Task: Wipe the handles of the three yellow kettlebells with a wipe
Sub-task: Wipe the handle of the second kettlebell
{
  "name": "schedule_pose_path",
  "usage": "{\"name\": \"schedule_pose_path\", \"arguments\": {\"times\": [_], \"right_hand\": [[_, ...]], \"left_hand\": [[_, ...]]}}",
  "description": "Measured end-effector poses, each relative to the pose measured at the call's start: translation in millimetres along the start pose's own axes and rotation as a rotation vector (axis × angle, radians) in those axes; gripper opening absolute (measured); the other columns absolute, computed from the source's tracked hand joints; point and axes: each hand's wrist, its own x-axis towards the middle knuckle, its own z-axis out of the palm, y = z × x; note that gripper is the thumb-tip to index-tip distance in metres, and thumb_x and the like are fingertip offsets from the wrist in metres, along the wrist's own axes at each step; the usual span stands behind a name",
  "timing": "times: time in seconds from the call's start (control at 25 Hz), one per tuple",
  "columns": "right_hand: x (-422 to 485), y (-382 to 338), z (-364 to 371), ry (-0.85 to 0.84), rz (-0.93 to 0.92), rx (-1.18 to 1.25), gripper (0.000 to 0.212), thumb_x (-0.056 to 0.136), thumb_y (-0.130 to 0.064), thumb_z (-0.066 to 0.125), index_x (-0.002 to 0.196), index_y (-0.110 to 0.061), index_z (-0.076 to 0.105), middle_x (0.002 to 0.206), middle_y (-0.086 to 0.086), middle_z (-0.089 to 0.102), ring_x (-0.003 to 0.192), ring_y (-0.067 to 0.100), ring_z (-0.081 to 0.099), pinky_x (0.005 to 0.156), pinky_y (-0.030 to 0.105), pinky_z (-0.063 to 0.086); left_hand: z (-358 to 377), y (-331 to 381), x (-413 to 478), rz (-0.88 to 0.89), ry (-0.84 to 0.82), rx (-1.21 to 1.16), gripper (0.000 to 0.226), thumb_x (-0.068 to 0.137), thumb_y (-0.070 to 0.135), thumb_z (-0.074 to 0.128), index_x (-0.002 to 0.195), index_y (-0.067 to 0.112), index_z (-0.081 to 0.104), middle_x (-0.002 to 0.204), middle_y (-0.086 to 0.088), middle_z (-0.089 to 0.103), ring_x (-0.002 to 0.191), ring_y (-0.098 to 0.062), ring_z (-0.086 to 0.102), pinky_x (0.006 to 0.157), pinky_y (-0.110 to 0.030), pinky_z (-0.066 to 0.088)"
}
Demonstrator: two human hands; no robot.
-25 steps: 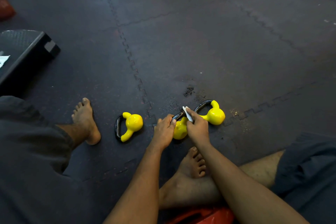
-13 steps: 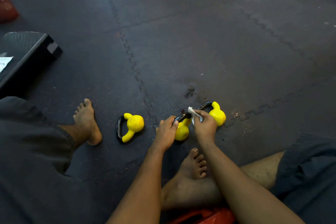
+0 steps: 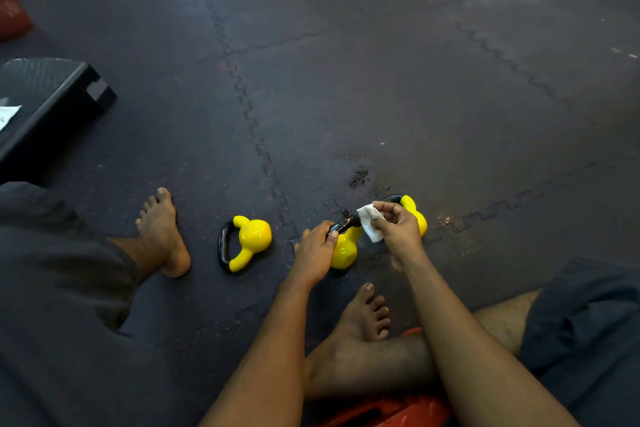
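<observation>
Rubber floor (image 3: 381,80) — three yellow kettlebells (image 3: 254,236), one wipe (image 3: 370,222) in right hand (image 3: 398,230).

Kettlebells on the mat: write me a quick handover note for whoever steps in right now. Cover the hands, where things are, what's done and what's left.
Left hand: grips the black handle of the middle kettlebell.
Right hand: pinches the white wipe at the far end of that handle.
Left kettlebell lies on its side on the floor mat, with no hand on it. The right kettlebell sits just behind the right hand.
Done: the wipe is at the middle handle. Nothing shows which other handles are already wiped.
Left: finish this handle, then wipe any not yet done.
</observation>
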Motion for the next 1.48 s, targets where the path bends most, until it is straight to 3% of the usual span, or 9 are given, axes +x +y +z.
{"name": "schedule_pose_path", "arguments": {"times": [0.2, 0.44, 0.6, 0.76, 0.92, 1.08, 1.16, 1.28, 1.48], "right_hand": [[9.1, 5.1, -1.2, 0.026, 0.140, 0.005, 0.010, 0.082, -0.002, 0.061, 0.077, -0.011, 0.063, 0.074, 0.009, 0.063, 0.070, 0.021, 0.055, 0.058, 0.028, 0.043], [7.7, 4.5, 0.1, 0.030, 0.103, -0.054, 0.008, 0.086, -0.008, 0.068, 0.086, -0.007, 0.060, 0.073, 0.008, 0.065, 0.067, 0.018, 0.058, 0.060, 0.027, 0.049], [19.1, -5.9, -10.0, 0.049, 0.005, -0.294, 0.015, 0.078, -0.008, 0.075, 0.088, -0.016, 0.068, 0.082, 0.008, 0.072, 0.079, 0.023, 0.068, 0.073, 0.035, 0.057], [21.4, -23.4, -16.1, 0.033, -0.183, -0.654, 0.008, 0.081, -0.016, 0.072, 0.089, -0.014, 0.074, 0.079, 0.000, 0.068, 0.075, 0.013, 0.062, 0.069, 0.023, 0.046], [8.1, -7.4, -1.7, 0.111, -0.218, -0.577, 0.007, 0.086, -0.016, 0.066, 0.083, -0.010, 0.068, 0.072, 0.005, 0.066, 0.062, 0.014, 0.056, 0.054, 0.021, 0.037], [-2.0, 13.3, 22.7, -0.082, -0.378, -0.616, 0.014, 0.090, -0.010, 0.056, 0.094, -0.020, 0.066, 0.084, 0.000, 0.072, 0.075, 0.016, 0.066, 0.064, 0.029, 0.050], [-0.7, 18.3, 20.4, -0.073, -0.389, -0.631, 0.023, 0.091, -0.009, 0.054, 0.103, -0.021, 0.069, 0.095, -0.001, 0.074, 0.085, 0.016, 0.068, 0.074, 0.029, 0.053], [3.9, 18.1, 11.5, -0.042, -0.346, -0.610, 0.026, 0.090, -0.004, 0.055, 0.105, -0.015, 0.073, 0.103, 0.001, 0.074, 0.096, 0.015, 0.068, 0.084, 0.020, 0.049], [-2.9, 13.6, 17.4, -0.091, -0.426, -0.566, 0.025, 0.089, -0.003, 0.058, 0.103, -0.014, 0.075, 0.103, -0.004, 0.074, 0.097, 0.003, 0.065, 0.085, 0.005, 0.043]], "left_hand": [[2.7, -3.7, 2.5, -0.007, 0.002, -0.001, 0.024, 0.101, 0.033, 0.038, 0.120, 0.029, 0.052, 0.112, 0.000, 0.065, 0.112, -0.023, 0.046, 0.096, -0.043, 0.031], [4.4, -5.7, 4.4, -0.013, 0.006, -0.004, 0.024, 0.100, 0.033, 0.040, 0.119, 0.029, 0.053, 0.113, -0.001, 0.066, 0.112, -0.024, 0.046, 0.098, -0.043, 0.031], [4.9, -5.6, 6.2, -0.008, 0.005, -0.010, 0.024, 0.100, 0.034, 0.039, 0.119, 0.029, 0.053, 0.113, 0.001, 0.066, 0.112, -0.023, 0.047, 0.096, -0.043, 0.032], [5.5, -7.8, 7.5, -0.012, 0.006, -0.017, 0.025, 0.099, 0.035, 0.039, 0.120, 0.031, 0.052, 0.114, 0.001, 0.065, 0.112, -0.022, 0.047, 0.097, -0.045, 0.031], [4.2, -6.7, 6.3, -0.005, -0.014, 0.000, 0.025, 0.099, 0.035, 0.038, 0.120, 0.031, 0.052, 0.112, 0.001, 0.065, 0.111, -0.023, 0.047, 0.096, -0.044, 0.032], [3.5, -8.1, 5.0, 0.005, -0.013, 0.003, 0.024, 0.100, 0.034, 0.039, 0.119, 0.029, 0.052, 0.111, 0.000, 0.064, 0.108, -0.022, 0.048, 0.094, -0.044, 0.032], [3.4, -9.1, 6.2, 0.012, -0.019, -0.004, 0.023, 0.100, 0.034, 0.040, 0.118, 0.029, 0.052, 0.111, -0.001, 0.064, 0.108, -0.023, 0.049, 0.094, -0.045, 0.035], [4.7, -9.4, 5.3, 0.027, -0.020, -0.025, 0.021, 0.099, 0.034, 0.040, 0.115, 0.030, 0.053, 0.107, 0.000, 0.064, 0.104, -0.023, 0.050, 0.093, -0.047, 0.038], [4.3, -11.1, 7.5, 0.014, -0.025, -0.009, 0.021, 0.099, 0.035, 0.040, 0.116, 0.030, 0.052, 0.109, -0.001, 0.065, 0.106, -0.023, 0.050, 0.095, -0.047, 0.038]]}}
